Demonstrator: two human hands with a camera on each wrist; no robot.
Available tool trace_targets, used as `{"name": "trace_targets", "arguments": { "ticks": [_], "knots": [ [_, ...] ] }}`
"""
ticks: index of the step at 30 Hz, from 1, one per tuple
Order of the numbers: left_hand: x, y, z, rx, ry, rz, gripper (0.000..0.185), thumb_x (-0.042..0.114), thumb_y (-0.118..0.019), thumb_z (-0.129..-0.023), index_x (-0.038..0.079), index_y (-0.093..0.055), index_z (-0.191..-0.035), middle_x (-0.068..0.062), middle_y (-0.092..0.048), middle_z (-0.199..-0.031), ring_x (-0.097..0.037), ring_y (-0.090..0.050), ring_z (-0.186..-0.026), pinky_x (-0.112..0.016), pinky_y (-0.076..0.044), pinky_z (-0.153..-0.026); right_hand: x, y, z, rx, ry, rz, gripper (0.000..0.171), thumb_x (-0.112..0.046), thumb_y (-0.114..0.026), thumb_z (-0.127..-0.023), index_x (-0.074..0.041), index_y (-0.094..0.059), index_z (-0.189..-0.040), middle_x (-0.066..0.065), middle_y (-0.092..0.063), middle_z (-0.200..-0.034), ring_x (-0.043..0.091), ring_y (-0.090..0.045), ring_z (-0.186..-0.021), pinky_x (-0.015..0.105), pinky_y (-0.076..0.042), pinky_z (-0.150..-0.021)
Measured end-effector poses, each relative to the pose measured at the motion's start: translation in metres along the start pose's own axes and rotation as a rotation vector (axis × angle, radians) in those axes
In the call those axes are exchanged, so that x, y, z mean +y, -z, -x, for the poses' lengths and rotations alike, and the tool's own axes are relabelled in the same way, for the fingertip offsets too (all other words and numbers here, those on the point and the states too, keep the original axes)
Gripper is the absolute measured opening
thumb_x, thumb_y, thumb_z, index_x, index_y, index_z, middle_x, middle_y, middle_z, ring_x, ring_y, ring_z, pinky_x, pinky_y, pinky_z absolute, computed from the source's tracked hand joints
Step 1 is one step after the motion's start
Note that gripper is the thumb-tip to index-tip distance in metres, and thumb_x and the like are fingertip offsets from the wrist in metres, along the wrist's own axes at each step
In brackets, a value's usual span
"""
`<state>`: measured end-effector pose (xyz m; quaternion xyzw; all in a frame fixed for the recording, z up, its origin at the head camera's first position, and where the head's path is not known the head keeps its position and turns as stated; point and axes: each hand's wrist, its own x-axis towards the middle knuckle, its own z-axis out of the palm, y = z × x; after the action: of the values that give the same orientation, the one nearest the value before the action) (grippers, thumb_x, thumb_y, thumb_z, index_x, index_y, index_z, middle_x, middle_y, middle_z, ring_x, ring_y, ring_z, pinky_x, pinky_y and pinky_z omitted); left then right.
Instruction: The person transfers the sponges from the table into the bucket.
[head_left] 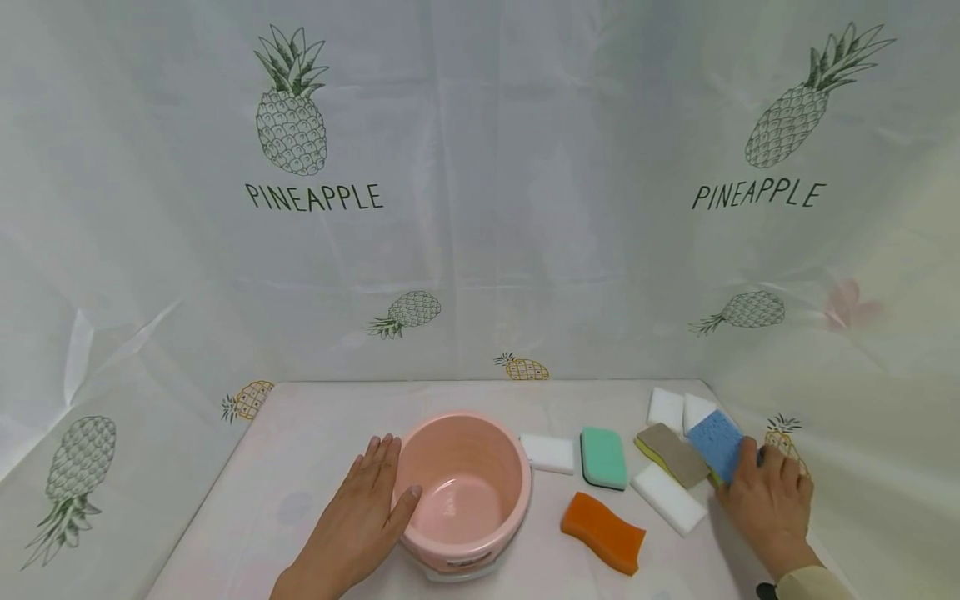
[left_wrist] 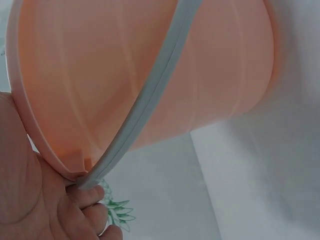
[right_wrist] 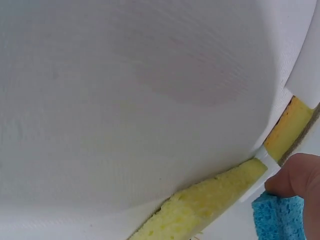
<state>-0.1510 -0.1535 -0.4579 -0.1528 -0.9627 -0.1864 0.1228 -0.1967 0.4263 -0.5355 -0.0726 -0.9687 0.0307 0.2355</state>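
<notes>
A pink plastic bucket [head_left: 465, 487] stands empty on the pale table [head_left: 300, 450], near the front. My left hand [head_left: 386, 479] lies flat against its left side with straight fingers, the thumb at the rim. In the left wrist view the bucket [left_wrist: 150, 75] fills the frame, its grey handle [left_wrist: 150, 100] running down to my left hand [left_wrist: 75, 205]. My right hand [head_left: 750, 471] grips a blue sponge [head_left: 716, 442] at the table's right edge. In the right wrist view a fingertip [right_wrist: 297, 175] presses on the blue sponge [right_wrist: 277, 217].
Between the hands lie a white sponge [head_left: 547, 452], a green one [head_left: 603, 457], an orange one [head_left: 603, 521], a long white one [head_left: 669, 498] and a brown-topped yellow scourer [head_left: 672, 454]. Two more white sponges [head_left: 665, 408] sit behind. Pineapple-print curtain encloses the table.
</notes>
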Motion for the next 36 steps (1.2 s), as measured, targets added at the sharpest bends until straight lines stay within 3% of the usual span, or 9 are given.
{"name": "trace_targets", "arguments": {
  "ticks": [8,18,24,29,36],
  "knots": [
    [0.000,0.000,-0.001,-0.018,0.007,0.004,0.077,0.051,-0.049,-0.110,-0.005,-0.036,-0.161,-0.023,-0.037,-0.167,-0.038,-0.030,-0.159,-0.056,-0.029,-0.128,-0.004,-0.003,-0.004,0.107,0.104,0.001,0.067,-0.015,-0.081,-0.074,0.012,-0.039,-0.120,0.036,-0.046,-0.109,0.058,-0.047,-0.099,0.070,-0.041,-0.073],
    [0.001,0.002,-0.001,-0.020,0.009,0.008,0.076,0.050,-0.050,-0.110,-0.005,-0.037,-0.161,-0.023,-0.038,-0.167,-0.038,-0.029,-0.159,-0.056,-0.029,-0.128,-0.018,-0.001,-0.013,0.059,0.234,0.023,0.088,-0.019,-0.080,-0.075,0.014,-0.033,-0.141,0.038,-0.044,-0.129,0.058,-0.044,-0.116,0.074,-0.042,-0.091],
    [0.000,0.001,-0.002,-0.019,-0.002,-0.011,0.076,0.049,-0.051,-0.110,-0.005,-0.037,-0.161,-0.023,-0.038,-0.167,-0.038,-0.030,-0.159,-0.056,-0.028,-0.129,-0.034,-0.002,-0.018,0.097,0.331,0.030,0.090,-0.022,-0.084,-0.072,0.011,-0.037,-0.140,0.033,-0.046,-0.130,0.051,-0.047,-0.116,0.068,-0.045,-0.090],
    [0.001,0.004,-0.003,-0.035,-0.002,-0.012,0.076,0.049,-0.051,-0.110,-0.005,-0.037,-0.161,-0.023,-0.037,-0.167,-0.038,-0.028,-0.159,-0.057,-0.027,-0.129,-0.050,-0.001,-0.022,0.100,0.394,0.017,0.093,-0.022,-0.087,-0.070,0.009,-0.038,-0.142,0.031,-0.047,-0.133,0.050,-0.046,-0.120,0.067,-0.045,-0.096],
    [0.002,0.007,-0.003,-0.060,0.003,-0.014,0.077,0.052,-0.047,-0.110,-0.005,-0.037,-0.161,-0.024,-0.036,-0.167,-0.039,-0.029,-0.159,-0.058,-0.025,-0.129,-0.074,0.004,-0.026,0.097,0.485,-0.001,0.087,-0.023,-0.084,-0.074,0.009,-0.042,-0.144,0.031,-0.051,-0.136,0.050,-0.049,-0.123,0.066,-0.045,-0.100]
  ]
}}
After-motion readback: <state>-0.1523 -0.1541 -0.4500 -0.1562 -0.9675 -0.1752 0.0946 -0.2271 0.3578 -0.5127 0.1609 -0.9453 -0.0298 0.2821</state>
